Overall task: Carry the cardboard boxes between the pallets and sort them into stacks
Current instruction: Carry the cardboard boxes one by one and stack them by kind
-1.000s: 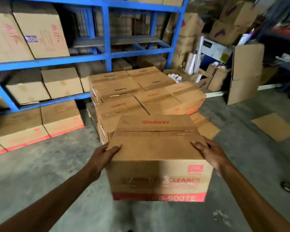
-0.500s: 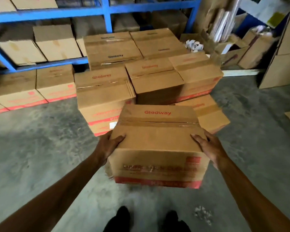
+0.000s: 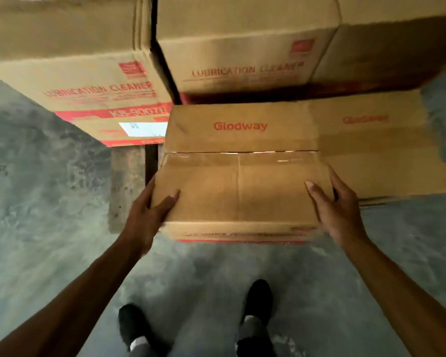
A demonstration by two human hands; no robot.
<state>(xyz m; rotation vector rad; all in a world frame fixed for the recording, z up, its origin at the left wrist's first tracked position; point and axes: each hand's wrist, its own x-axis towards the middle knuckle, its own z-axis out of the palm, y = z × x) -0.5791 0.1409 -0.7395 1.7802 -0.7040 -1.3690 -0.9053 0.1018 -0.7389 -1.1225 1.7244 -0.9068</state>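
Both hands clamp the box [image 3: 240,176] by its sides: left hand [image 3: 146,215] and right hand [image 3: 339,212], thumbs laid on top, fingers down the walls. It sits low against the stack [image 3: 242,57], beside another box [image 3: 386,150]. Stiff, taped, probably heavy (cleaner inside); grip low at opposite sides.

Looking down from my head camera, I see both of my forearms bare, with no sleeve reaching into view, no watch and no band at either wrist. My left hand [image 3: 146,212] and right hand [image 3: 339,210] wear no gloves or rings that I can make out. Lower down are my black shoes [image 3: 259,300] with pale grey trouser legs [image 3: 252,336] above them.
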